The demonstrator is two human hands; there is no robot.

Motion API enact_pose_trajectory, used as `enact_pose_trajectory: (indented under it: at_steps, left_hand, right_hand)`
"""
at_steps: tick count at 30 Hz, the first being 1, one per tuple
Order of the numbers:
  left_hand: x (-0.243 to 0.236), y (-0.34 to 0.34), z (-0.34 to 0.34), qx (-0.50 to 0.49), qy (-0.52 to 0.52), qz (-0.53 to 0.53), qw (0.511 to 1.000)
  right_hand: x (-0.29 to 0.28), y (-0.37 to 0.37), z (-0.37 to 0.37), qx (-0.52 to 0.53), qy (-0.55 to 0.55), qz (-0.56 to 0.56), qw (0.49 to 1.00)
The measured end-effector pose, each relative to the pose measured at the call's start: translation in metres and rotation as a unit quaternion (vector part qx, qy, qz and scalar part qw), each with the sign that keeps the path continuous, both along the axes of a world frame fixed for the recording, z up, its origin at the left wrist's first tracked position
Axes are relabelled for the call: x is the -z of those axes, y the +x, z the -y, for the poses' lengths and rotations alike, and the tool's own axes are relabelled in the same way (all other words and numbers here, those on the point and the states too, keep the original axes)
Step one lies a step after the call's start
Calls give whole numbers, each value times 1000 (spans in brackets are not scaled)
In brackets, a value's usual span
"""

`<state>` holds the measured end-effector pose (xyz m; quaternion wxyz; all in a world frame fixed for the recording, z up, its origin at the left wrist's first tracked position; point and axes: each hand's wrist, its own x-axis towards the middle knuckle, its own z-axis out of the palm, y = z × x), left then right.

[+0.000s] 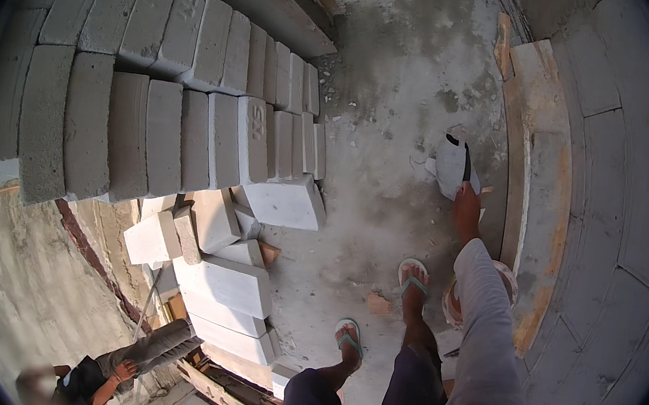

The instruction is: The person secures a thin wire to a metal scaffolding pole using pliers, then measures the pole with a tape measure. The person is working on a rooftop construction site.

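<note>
My right hand (466, 211) reaches forward over the concrete floor at the right, its fingers closed. It grips the black handle of a pale, flat-bladed tool (450, 167), whose exact kind I cannot make out. The tool is close to the floor, near the base of the right-hand wall, with small pale scraps beside it. Under my light sleeve (486, 325) stands a round bucket (453, 307) with a stained rim, mostly hidden by the forearm. My left hand is not in view.
Grey blocks (129, 128) stand in stacked rows at the left, with loose white blocks (223, 287) nearer me. A block wall (613, 195) and a ledge (547, 180) run along the right. Another person (92, 384) is at the lower left. Debris lies on the floor (368, 167).
</note>
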<state>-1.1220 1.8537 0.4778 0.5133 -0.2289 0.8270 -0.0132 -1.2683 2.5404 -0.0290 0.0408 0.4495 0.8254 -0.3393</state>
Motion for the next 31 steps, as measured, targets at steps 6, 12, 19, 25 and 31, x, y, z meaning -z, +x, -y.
enact_pose_trajectory:
  at_steps: [6, 12, 19, 25, 31]
  left_hand:
    - [2, 13, -34, -30, 121, -115, 986]
    - [-35, -124, -245, -482, 501, -74, 715]
    - [-95, -130, -240, -490, 594, -206, 604]
    - [-134, -85, -160, -215, 613, -334, 683]
    - [42, -78, 42, -201, 543, -166, 798]
  right_hand:
    - [-199, 32, 57, 329, -505, -315, 733]
    - [-414, 64, 182, 251, -725, -213, 605]
    - [-500, 120, 262, 238, -733, -192, 607]
    - [-600, 129, 360, 148, -632, -215, 730]
    - [-718, 111, 339, -178, 67, -339, 921]
